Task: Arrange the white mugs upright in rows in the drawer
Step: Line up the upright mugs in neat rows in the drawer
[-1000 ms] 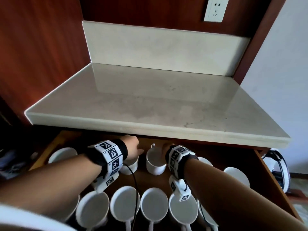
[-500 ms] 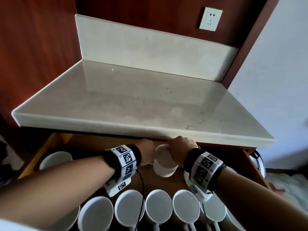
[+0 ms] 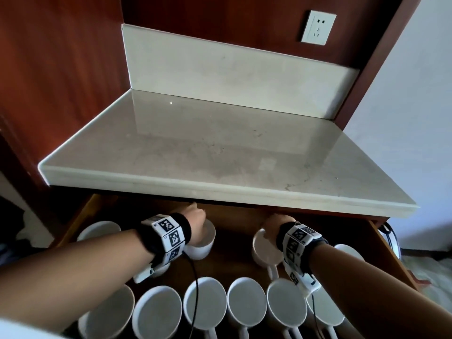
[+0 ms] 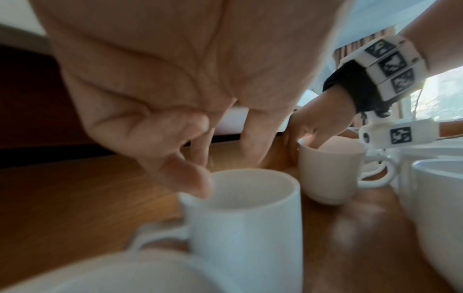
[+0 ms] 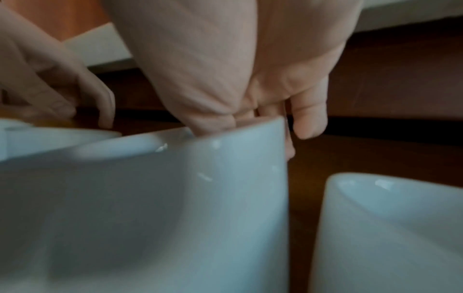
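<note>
White mugs stand upright in the open wooden drawer (image 3: 381, 243) below the pale stone countertop (image 3: 220, 152), which fills the middle of the head view. At the far left of that view one mug (image 3: 97, 230) stands alone near the drawer's left wall. Along the bottom edge, a front row of mugs (image 3: 247, 304) runs left to right, rims up, handles toward the camera.

Left of centre, the left hand (image 3: 195, 216) reaches over a mug (image 3: 201, 243) in the back row. From the head view the wrist band hides the fingers. The left wrist view shows more: the fingers (image 4: 185, 176) point down, loosely bent, one fingertip at this mug's (image 4: 245, 214) rim, the others hanging behind it above the drawer floor. Whether they clamp the rim I cannot tell.

Right of centre, the right hand (image 3: 274, 223) is on a second back-row mug (image 3: 266, 250), its handle pointing toward the front row. The left wrist view, at its right, shows this hand (image 4: 323, 119) with fingers dipped inside the mug (image 4: 330, 168). The right wrist view confirms a pinch on the wall: thumb (image 5: 213, 123) inside the rim, fingers outside the far side of the mug (image 5: 175, 198). Another mug (image 5: 391, 228) stands just beside it at lower right.

A wall socket (image 3: 318, 28) sits in the upper right.
</note>
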The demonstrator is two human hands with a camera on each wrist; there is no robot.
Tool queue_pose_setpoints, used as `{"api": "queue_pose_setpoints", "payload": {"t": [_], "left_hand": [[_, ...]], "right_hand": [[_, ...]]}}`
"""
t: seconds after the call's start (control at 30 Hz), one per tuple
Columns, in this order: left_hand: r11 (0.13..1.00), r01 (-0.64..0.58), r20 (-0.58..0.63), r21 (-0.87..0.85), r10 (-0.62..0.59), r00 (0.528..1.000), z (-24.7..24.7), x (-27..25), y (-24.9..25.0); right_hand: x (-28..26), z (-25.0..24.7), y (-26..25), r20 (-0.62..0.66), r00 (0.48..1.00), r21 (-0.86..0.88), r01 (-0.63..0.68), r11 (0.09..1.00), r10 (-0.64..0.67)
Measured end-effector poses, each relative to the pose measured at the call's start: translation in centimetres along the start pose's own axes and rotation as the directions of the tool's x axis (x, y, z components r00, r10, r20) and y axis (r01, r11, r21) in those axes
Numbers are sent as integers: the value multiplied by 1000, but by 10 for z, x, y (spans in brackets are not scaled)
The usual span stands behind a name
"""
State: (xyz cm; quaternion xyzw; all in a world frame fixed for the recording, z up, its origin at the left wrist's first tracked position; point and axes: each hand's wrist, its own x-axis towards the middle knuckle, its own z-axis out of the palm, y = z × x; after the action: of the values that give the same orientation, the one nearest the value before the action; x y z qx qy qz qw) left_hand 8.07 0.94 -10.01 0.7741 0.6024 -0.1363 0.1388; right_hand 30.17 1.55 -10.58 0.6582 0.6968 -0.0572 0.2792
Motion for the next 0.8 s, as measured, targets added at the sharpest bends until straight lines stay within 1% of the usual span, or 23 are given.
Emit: {"api": "queue_pose_setpoints", "payload": {"t": [0.13,0.27,0.4,0.47,0.53,0.6,0.67,0.7,0.73,0.8], "left_hand": [[994,82,29,71,-84,996,7,12,-18],[994,83,72,70,-88,994,8,18,-15],[996,87,20,13,-87,996,5,21,-9],[996,84,33,-10,-83,996,1,22,-4],[994,105,67,-35,-103,992,-3,21,5],[984,137,85,-110,-128,988,-3,23,12],[957,156,95,-243,-137,986,-3,22,19],[938,159,111,-308,-130,985,-3,22,23],[919,159,129,-362,-119,984,-3,21,27],[892,161,167,-423,-99,981,-1,16,35]], "right_hand": [[6,0,0,-7,1000,44,7,999,-6],[10,1,6,22,999,15,23,1000,-23],[10,5,10,55,997,-60,55,997,-51],[7,4,9,14,998,-59,68,996,-67],[-1,-3,2,-75,990,-39,116,992,-119],[-12,-10,-11,-197,958,-6,211,977,-208],[-20,-14,-27,-255,929,46,290,956,-269],[-20,-15,-35,-243,936,107,288,952,-256],[-18,-16,-39,-222,938,128,298,946,-266],[-11,-21,-41,-213,954,137,244,960,-212]]}}
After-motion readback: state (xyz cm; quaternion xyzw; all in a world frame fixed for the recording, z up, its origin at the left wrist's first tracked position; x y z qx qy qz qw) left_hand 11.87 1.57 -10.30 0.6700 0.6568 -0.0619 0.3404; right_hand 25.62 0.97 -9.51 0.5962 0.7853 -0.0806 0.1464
